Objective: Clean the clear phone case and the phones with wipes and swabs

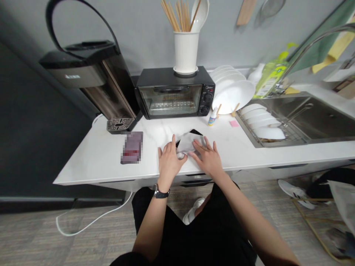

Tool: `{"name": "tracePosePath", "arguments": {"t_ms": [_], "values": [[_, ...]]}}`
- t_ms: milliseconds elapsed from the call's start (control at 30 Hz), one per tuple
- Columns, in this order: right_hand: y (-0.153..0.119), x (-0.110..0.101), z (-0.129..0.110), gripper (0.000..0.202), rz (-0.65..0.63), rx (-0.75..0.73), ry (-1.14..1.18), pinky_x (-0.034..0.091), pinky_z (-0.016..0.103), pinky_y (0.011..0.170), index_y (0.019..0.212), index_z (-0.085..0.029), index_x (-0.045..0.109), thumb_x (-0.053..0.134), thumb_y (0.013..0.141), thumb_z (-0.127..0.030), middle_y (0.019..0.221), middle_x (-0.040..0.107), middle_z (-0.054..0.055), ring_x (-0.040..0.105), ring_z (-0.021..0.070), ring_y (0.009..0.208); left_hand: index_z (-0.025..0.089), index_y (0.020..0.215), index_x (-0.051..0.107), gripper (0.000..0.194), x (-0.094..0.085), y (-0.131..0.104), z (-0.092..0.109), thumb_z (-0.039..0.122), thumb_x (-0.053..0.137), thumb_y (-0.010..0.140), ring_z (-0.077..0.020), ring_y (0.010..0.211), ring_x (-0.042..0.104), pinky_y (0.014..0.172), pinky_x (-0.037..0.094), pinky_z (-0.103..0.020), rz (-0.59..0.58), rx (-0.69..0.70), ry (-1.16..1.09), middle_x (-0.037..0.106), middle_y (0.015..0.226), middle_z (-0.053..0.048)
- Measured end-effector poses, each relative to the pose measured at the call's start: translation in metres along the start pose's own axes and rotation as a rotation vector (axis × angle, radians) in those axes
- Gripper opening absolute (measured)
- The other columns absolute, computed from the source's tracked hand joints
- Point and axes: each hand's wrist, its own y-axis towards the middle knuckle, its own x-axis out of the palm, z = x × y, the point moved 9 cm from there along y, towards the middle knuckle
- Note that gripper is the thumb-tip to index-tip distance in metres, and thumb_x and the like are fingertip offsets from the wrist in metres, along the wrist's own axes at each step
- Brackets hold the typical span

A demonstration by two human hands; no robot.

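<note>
A pale grey cloth (185,143) lies over a flat black object (196,132) on the white counter. Only the dark corners and edges of that object show, so its kind is hidden; it looks phone-sized. My left hand (170,160) rests at the left edge of the cloth and the black object, its fingers stretched and its thumb near the lower edge. With fingers spread and fairly flat, my right hand (208,157) presses on the right part of the cloth. A small white bottle (212,117) with a yellow-blue label stands behind my right hand.
A black toaster oven (174,99) carries a white utensil holder (186,51). Left stand a water dispenser (111,85) and a pixelated flat item (132,147). Right are racked plates (235,98), a pink note (234,123), bowls (266,122) and a sink (318,122).
</note>
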Motion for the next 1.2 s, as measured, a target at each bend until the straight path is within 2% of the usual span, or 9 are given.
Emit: {"name": "tracePosePath", "arguments": {"t_ms": [167, 300, 467, 600, 767, 833, 933, 1067, 1200], "values": [[0.031, 0.007, 0.020, 0.049, 0.037, 0.058, -0.027, 0.003, 0.046, 0.091, 0.115, -0.020, 0.027, 0.019, 0.075, -0.046, 0.120, 0.025, -0.002, 0.000, 0.0197, 0.113, 0.017, 0.120, 0.008, 0.063, 0.000, 0.001, 0.001, 0.033, 0.041, 0.070, -0.0209, 0.103, 0.032, 0.089, 0.019, -0.038, 0.021, 0.000, -0.025, 0.040, 0.109, -0.008], [0.034, 0.008, -0.006, 0.052, 0.019, -0.010, 0.005, 0.004, 0.043, 0.092, 0.114, -0.018, 0.029, 0.021, 0.073, -0.049, 0.120, 0.027, -0.001, 0.000, 0.0198, 0.114, 0.018, 0.121, 0.006, 0.064, 0.000, 0.000, 0.000, 0.035, 0.040, 0.069, -0.0216, 0.103, 0.032, 0.089, 0.019, -0.038, 0.036, 0.010, -0.052, 0.040, 0.110, -0.007], [0.000, 0.002, -0.041, 0.050, -0.028, -0.114, 0.049, 0.006, 0.038, 0.094, 0.115, -0.024, 0.028, 0.024, 0.072, -0.050, 0.119, 0.028, -0.005, -0.001, 0.0163, 0.114, 0.015, 0.121, 0.001, 0.069, 0.000, -0.002, 0.000, 0.033, 0.041, 0.068, -0.0238, 0.104, 0.031, 0.089, 0.020, -0.041, 0.033, 0.044, -0.053, 0.037, 0.113, -0.008], [-0.011, -0.001, -0.022, 0.044, -0.011, -0.032, 0.024, 0.004, 0.040, 0.094, 0.114, -0.027, 0.027, 0.021, 0.075, -0.045, 0.119, 0.026, -0.007, -0.001, 0.0166, 0.114, 0.022, 0.121, 0.001, 0.067, 0.001, -0.002, 0.000, 0.038, 0.039, 0.069, -0.0226, 0.103, 0.032, 0.089, 0.021, -0.040, 0.012, 0.018, -0.020, 0.039, 0.113, -0.003], [0.019, 0.005, 0.015, 0.050, 0.027, 0.080, -0.001, 0.002, 0.045, 0.090, 0.115, -0.016, 0.028, 0.022, 0.075, -0.045, 0.120, 0.026, 0.004, 0.000, 0.0210, 0.113, 0.025, 0.120, 0.001, 0.060, 0.001, 0.000, 0.001, 0.040, 0.032, 0.071, -0.0203, 0.104, 0.032, 0.089, 0.020, -0.038, 0.027, -0.007, 0.024, 0.040, 0.111, 0.000], [0.032, 0.008, 0.015, 0.055, 0.039, 0.083, 0.004, 0.000, 0.045, 0.089, 0.114, -0.009, 0.028, 0.021, 0.075, -0.047, 0.119, 0.028, 0.009, -0.001, 0.0225, 0.113, 0.022, 0.121, 0.002, 0.060, 0.001, 0.000, 0.002, 0.038, 0.033, 0.072, -0.0205, 0.104, 0.031, 0.089, 0.020, -0.039, 0.029, 0.005, 0.031, 0.040, 0.111, -0.003], [0.037, 0.012, -0.007, 0.058, 0.032, 0.014, 0.040, 0.000, 0.044, 0.089, 0.113, -0.006, 0.029, 0.023, 0.074, -0.048, 0.118, 0.030, 0.011, -0.001, 0.0225, 0.113, 0.016, 0.121, -0.001, 0.063, 0.003, -0.001, 0.002, 0.033, 0.035, 0.072, -0.0212, 0.104, 0.032, 0.088, 0.021, -0.039, 0.014, 0.016, 0.036, 0.040, 0.111, -0.007], [0.014, 0.009, -0.044, 0.054, -0.004, -0.122, 0.089, 0.002, 0.041, 0.093, 0.114, -0.014, 0.030, 0.027, 0.072, -0.049, 0.118, 0.032, 0.004, -0.001, 0.0187, 0.113, 0.015, 0.121, -0.005, 0.066, 0.003, -0.001, 0.001, 0.030, 0.036, 0.071, -0.0201, 0.104, 0.032, 0.089, 0.021, -0.037, 0.004, 0.027, 0.036, 0.037, 0.114, -0.007], [-0.006, -0.001, -0.041, 0.044, -0.006, -0.080, 0.059, 0.007, 0.042, 0.094, 0.114, -0.031, 0.027, 0.024, 0.073, -0.048, 0.117, 0.030, -0.008, 0.001, 0.0154, 0.114, 0.021, 0.120, -0.007, 0.066, 0.000, 0.001, 0.000, 0.035, 0.034, 0.071, -0.0183, 0.107, 0.029, 0.090, 0.022, -0.035, 0.026, 0.022, 0.003, 0.037, 0.115, -0.003]]}}
